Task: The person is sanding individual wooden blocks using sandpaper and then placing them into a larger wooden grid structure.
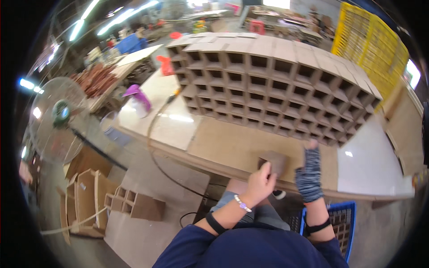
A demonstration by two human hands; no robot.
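My left hand (262, 182), bare with a beaded bracelet at the wrist, is closed on the near edge of a small brown open-ended box (278, 161) at the front of the workbench. To its right is my right hand (309, 174), in a grey-and-black knitted glove with bare fingertips. Its fingers stretch forward toward the lower edge of a large stack of brown boxes (268, 64), and it appears to hold nothing. The stacked boxes lie in several rows, their square open ends facing me. Whether my right fingertips touch the stack, I cannot tell.
The wooden workbench (223, 138) spans in front of me. A purple-topped spray bottle (139, 102) and an air hose (152, 129) are on the left. A fan (60, 116) stands farther left. Below are a blue crate (353, 214) and several joined boxes (147, 206). Yellow crates (371, 49) rise behind.
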